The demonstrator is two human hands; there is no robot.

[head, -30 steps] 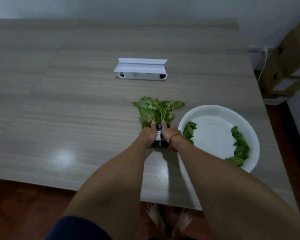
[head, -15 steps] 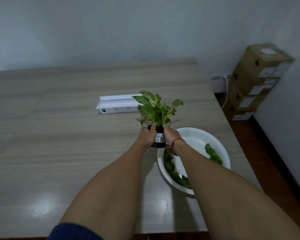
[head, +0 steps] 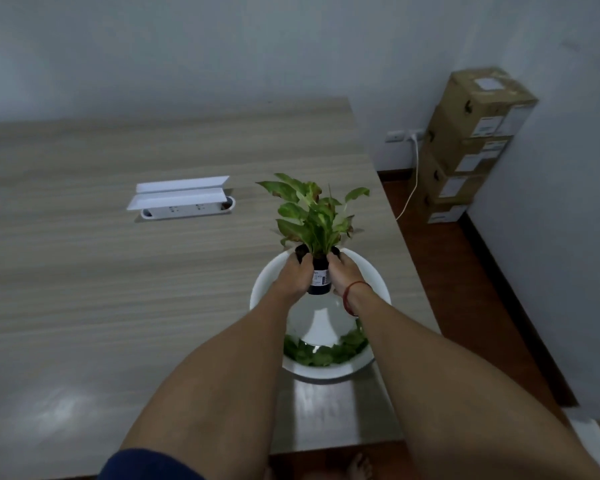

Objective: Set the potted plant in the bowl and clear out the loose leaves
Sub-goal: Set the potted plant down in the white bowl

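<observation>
- Table point(head: 84, 306): pale wood-grain top, extending left of and beyond both hands.
- Socket box point(head: 184, 206): white, lid raised, recessed in the table well beyond and to the left of the left hand; socket details too small to read.
- Left hand point(head: 297, 277): clamped on the left side of the pot, fingers wrapped round its far side and hidden.
- Potted plant point(head: 314, 220): small black pot with a white label, print illegible; upright green leaves, several yellowish with reddish-brown edges. Held between both hands over the far half of the bowl; whether its base touches the bowl cannot be told.
- Bowl point(head: 374, 275): white, round, wide, directly beneath the hands; rim partly covered by both forearms.
- Loose leaves point(head: 323, 353): green, blurred, lying in the near part of the bowl, nearer the person than the hands; ends hidden by the forearms.
- Right hand point(head: 343, 275): clamped on the right side of the pot; red cord at the wrist.
- Cardboard boxes point(head: 471, 140): stacked against the wall, far right of the right hand.
</observation>
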